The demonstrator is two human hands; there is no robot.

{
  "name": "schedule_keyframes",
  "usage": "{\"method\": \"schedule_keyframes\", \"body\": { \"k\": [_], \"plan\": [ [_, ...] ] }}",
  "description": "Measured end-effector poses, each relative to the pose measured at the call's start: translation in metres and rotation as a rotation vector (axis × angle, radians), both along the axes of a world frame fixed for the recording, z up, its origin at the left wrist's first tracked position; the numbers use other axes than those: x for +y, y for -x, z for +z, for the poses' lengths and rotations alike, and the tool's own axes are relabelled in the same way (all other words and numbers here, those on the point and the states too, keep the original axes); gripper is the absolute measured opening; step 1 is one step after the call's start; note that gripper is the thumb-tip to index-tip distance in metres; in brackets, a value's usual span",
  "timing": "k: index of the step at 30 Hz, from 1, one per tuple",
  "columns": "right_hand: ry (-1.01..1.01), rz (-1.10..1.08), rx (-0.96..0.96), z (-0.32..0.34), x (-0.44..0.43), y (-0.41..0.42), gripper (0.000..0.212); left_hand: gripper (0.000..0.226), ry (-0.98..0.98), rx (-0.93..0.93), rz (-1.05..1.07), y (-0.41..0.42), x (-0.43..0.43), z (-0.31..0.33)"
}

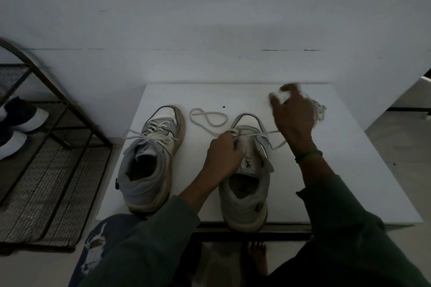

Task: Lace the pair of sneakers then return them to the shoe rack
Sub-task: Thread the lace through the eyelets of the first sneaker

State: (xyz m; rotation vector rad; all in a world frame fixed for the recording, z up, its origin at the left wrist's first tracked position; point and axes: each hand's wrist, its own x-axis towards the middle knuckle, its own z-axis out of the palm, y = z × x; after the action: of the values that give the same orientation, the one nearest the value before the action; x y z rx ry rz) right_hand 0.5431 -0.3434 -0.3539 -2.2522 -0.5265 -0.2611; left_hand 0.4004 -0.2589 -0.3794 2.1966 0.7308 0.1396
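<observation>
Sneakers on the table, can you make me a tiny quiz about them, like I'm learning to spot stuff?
1. True or false: the left hand pinches the lace at the right sneaker.
2. Where does the shoe rack stand? A. left of the white table; B. right of it; C. on top of it.
3. Fill in: a loose loop of the lace lies on the table between the two ____.
Key: 1 true; 2 A; 3 sneakers.
</observation>
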Motion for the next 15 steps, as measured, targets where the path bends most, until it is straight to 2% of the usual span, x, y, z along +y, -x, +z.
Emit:
{"method": "schedule_keyframes", "body": {
  "k": [1, 3, 5, 7, 11, 15],
  "plan": [
    [0.209, 0.121, 0.011, -0.002, 0.001, 0.002, 0.029, 0.019, -0.008, -0.012, 0.001, 0.001, 0.0, -0.001],
    [0.462, 0.378, 0.092, -0.002, 0.004, 0.009, 0.029, 0.019, -0.023, -0.037, 0.002, 0.001, -0.001, 0.001],
    [0.57, 0.506, 0.169, 0.001, 0.007, 0.016, 0.019, 0.016, -0.029, -0.059, 0.007, 0.002, -0.003, 0.004],
    [0.652, 0.569, 0.163, 0.004, 0.009, 0.02, 0.015, 0.004, -0.023, -0.071, 0.019, 0.002, -0.003, 0.006],
    [0.734, 0.722, 0.158, 0.004, 0.01, 0.021, 0.022, 0.01, 0.004, -0.103, 0.06, 0.003, -0.002, 0.006],
    [0.593, 0.851, 0.255, 0.006, 0.002, 0.015, 0.021, 0.011, 0.02, -0.111, 0.074, 0.004, -0.005, 0.005]
  ]
}}
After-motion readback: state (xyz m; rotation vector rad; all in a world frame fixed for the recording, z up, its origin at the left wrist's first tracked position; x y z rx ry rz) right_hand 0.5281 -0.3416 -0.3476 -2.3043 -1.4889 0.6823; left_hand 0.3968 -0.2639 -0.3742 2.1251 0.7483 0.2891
